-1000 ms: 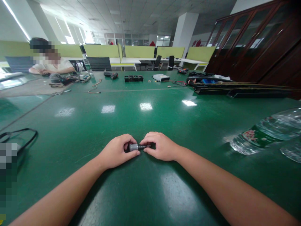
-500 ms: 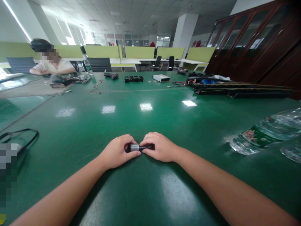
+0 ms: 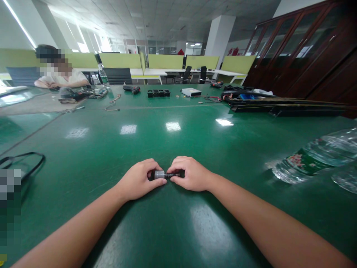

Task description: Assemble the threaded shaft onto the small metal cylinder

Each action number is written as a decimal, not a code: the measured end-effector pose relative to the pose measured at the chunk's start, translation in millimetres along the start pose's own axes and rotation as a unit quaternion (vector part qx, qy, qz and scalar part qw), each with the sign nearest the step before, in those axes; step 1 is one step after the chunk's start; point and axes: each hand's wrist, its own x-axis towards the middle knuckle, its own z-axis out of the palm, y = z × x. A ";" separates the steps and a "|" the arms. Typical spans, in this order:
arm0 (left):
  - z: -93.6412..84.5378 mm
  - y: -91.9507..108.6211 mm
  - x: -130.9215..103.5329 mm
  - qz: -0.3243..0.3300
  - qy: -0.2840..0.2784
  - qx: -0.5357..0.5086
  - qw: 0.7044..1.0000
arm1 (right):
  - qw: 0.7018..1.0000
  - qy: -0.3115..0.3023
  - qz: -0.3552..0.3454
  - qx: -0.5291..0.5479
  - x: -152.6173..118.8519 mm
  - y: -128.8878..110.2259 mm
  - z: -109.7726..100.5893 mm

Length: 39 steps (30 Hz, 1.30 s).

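Low over the green table, my left hand [image 3: 138,180] is closed around a small silver metal cylinder [image 3: 160,174], thumb in front and fingers behind. A dark, ridged shaft [image 3: 170,175] sticks out of the cylinder's right end; whether the ridges are a thread or a coiled spring I cannot tell. My right hand [image 3: 193,174] pinches this shaft between thumb and fingertips. Its far end runs into the shadow of the right palm. The cylinder's left end is partly hidden in my left hand.
A large water bottle [image 3: 304,162] lies on the right. A black cable [image 3: 41,158] loops at the left edge. Farther back are a power drill [image 3: 131,89], a black part [image 3: 158,93], a white box [image 3: 191,92] and dark strips [image 3: 292,106]. Across the table sits a person [image 3: 63,76].
My right hand has shifted very slightly to the right, and more of the ridged shaft shows between its fingers. My left hand and the cylinder have barely moved.
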 end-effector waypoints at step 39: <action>1.1 -0.6 0.5 -0.059 0.007 0.002 0.998 | 0.999 0.024 0.020 -0.011 -1.5 9.8 -3.3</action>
